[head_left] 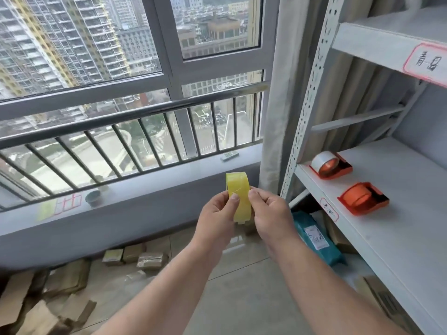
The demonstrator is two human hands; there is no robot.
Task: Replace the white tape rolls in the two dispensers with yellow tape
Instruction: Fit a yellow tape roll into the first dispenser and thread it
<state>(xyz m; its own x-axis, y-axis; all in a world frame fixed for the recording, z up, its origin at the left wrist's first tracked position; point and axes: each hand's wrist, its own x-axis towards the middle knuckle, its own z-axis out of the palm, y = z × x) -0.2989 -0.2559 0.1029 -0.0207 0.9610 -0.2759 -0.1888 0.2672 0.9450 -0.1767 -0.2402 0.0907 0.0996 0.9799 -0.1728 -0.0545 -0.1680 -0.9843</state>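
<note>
Pinched between left hand (219, 215) and right hand (268, 213) in a narrow grip, translucent yellow tape roll (238, 195) held near the grey metal shelf (399, 238), likely to tear or restick if its end is picked carelessly.

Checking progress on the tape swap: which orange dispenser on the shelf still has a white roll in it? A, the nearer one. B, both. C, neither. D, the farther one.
D: the farther orange plastic dispenser carries a white tape roll, while the nearer orange plastic dispenser shows only its bare orange hub.
</note>
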